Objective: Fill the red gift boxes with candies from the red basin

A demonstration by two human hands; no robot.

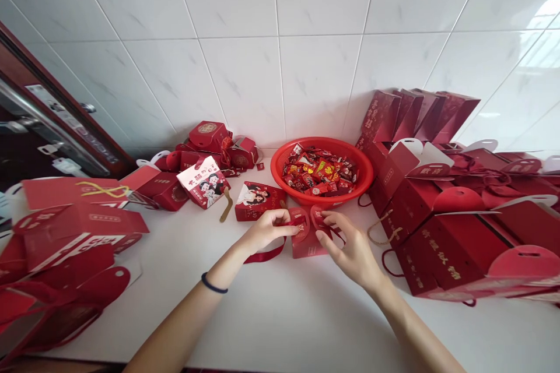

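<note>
A small red gift box (308, 245) with rounded top flaps stands on the white table between my hands. My left hand (272, 229) is closed, its thumb and fingers pinching the left flap and ribbon. A loose loop of dark red ribbon (268, 255) hangs from that side onto the table. On the right, my right hand (347, 242) holds the other flap, thumb and index finger at the box's edge. Just behind stands an orange-red plastic basket (279, 178) of small red-wrapped candies (326, 170). A red box with a printed couple (258, 201) lies behind my left hand.
Many red gift boxes (441, 250) crowd the right side, some with rope handles. More red boxes (87, 224) are piled at the left. A white-and-red box (203, 182) stands at the back left, before a tiled wall (321, 87).
</note>
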